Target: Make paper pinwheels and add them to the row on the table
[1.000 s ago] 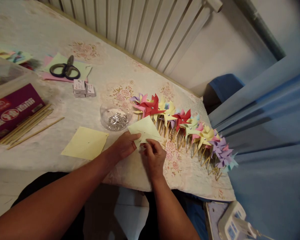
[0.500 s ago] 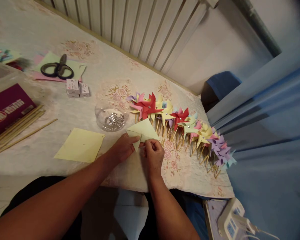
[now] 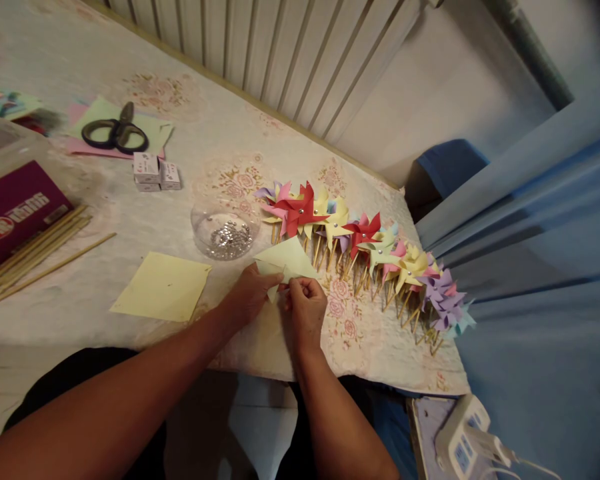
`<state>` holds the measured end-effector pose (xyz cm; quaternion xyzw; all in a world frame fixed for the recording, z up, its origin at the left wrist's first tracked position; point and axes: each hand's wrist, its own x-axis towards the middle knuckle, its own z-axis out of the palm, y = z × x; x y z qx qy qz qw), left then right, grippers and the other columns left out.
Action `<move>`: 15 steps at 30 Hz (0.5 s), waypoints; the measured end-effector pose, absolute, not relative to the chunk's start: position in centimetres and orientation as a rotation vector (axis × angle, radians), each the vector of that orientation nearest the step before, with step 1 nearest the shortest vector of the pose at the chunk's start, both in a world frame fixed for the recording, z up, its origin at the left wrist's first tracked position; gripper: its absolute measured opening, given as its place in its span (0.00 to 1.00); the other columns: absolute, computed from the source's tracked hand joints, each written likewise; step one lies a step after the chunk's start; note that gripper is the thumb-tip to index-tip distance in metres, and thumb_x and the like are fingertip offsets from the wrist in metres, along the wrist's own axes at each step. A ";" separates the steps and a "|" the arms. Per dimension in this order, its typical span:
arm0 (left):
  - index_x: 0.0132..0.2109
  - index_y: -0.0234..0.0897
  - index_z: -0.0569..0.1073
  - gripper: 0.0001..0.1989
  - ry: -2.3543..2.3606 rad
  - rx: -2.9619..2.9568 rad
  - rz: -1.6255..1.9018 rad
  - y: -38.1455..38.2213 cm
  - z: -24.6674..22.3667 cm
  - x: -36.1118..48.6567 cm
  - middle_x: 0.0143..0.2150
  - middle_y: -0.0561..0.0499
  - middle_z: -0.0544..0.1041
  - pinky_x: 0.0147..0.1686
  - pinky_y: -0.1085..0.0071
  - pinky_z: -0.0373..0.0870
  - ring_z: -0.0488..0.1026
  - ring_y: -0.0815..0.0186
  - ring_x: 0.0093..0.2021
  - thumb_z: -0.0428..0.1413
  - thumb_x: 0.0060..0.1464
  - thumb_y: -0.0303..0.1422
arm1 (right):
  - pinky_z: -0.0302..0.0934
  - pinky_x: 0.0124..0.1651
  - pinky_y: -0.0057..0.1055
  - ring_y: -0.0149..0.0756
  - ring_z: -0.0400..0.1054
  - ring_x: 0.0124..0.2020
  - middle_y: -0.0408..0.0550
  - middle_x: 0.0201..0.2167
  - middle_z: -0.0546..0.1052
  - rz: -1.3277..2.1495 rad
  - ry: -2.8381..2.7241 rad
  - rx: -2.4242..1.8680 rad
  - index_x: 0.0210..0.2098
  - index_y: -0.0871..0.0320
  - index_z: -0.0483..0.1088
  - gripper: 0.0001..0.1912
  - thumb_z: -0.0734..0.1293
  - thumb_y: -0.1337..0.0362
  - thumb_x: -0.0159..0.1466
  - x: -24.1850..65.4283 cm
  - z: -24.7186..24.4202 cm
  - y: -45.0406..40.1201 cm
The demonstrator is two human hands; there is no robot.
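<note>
A pale green paper piece (image 3: 293, 257), partly folded with pointed corners, is held between both hands over the table. My left hand (image 3: 253, 292) pinches its left side, thumb on top. My right hand (image 3: 307, 303) has its fingertips closed at the lower right edge of the same paper; what lies right under those fingers is hidden. Just beyond my left hand stands a clear round dish (image 3: 225, 230) of small silver pins. A yellow paper square (image 3: 163, 287) with a small mark in its middle lies left of my left forearm.
Finished paper pinwheels (image 3: 363, 233) on sticks lie in a row to the right. Scissors (image 3: 117, 133) rest on coloured paper at the back left, near small white boxes (image 3: 150, 172). Wooden sticks (image 3: 45, 250) lie by a purple package (image 3: 17, 213). A power strip (image 3: 463, 437) sits below right.
The fingers of my right hand have shifted very slightly at the paper's edge. Both hands keep hold of the paper, and the view has tilted a little.
</note>
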<state>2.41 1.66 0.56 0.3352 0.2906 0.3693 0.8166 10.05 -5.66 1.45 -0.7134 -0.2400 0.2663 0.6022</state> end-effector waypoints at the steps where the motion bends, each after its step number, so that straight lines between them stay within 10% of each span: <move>1: 0.27 0.39 0.75 0.07 0.642 0.741 0.795 1.7 0.6 2.4 0.22 0.55 0.75 0.28 0.71 0.66 0.70 0.65 0.26 0.60 0.40 0.22 | 0.52 0.19 0.25 0.26 0.58 0.15 0.38 0.18 0.72 0.627 -0.547 -1.646 0.25 0.56 0.65 0.08 0.66 0.60 0.56 10.0 1.5 -5.6; 15: 0.38 0.37 0.77 0.16 0.612 0.630 0.728 2.4 0.8 2.0 0.32 0.52 0.80 0.36 0.67 0.73 0.77 0.60 0.35 0.62 0.37 0.24 | 0.55 0.26 0.26 0.28 0.58 0.22 0.38 0.22 0.68 0.331 -0.572 -1.738 0.31 0.59 0.70 0.17 0.67 0.49 0.59 14.8 1.8 -6.7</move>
